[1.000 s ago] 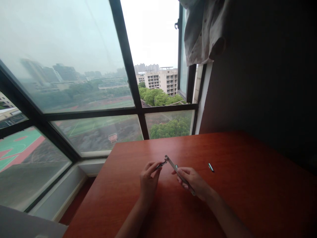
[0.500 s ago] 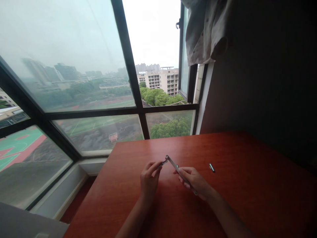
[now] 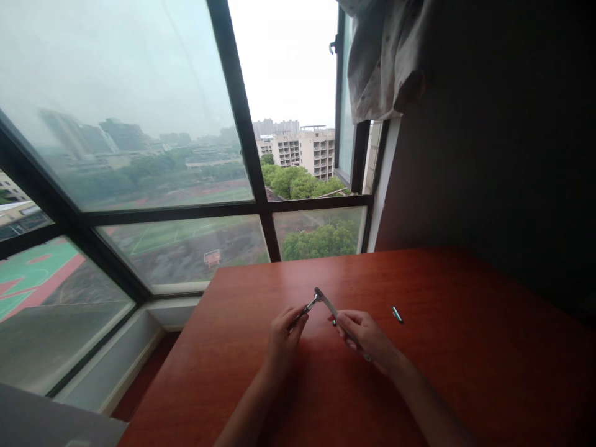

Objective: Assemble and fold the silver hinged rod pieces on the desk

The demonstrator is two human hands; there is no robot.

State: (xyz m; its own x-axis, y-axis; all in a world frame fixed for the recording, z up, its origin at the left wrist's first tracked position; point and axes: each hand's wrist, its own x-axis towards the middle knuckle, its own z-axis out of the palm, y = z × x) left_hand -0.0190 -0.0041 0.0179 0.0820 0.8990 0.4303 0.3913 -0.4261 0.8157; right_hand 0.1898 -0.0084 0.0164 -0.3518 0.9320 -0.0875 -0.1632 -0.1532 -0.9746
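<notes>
My left hand (image 3: 285,335) pinches a slim dark rod with a silver end (image 3: 310,305), which points up and to the right. My right hand (image 3: 365,335) is closed around the flat handle of a silver wrench (image 3: 330,306). The wrench's head meets the silver end of the rod above the table; how tightly they fit is too small to make out. A small dark spot by my right fingertips cannot be identified. To the right of that hand, a short shiny dark-green and black piece (image 3: 397,315), much like a pen cap, lies on the table.
The reddish-brown wooden table (image 3: 223,372) extends under both hands to a window with dark frames (image 3: 174,214). One pane stands open at the back right, with a grey cloth (image 3: 384,68) hanging above it. A dark wall (image 3: 488,155) is on the right.
The wrench's head and the rod's silver end have shifted slightly to the right. My left hand has moved a little rightward, and the rod tilts up more steeply. Both grips stay closed.
</notes>
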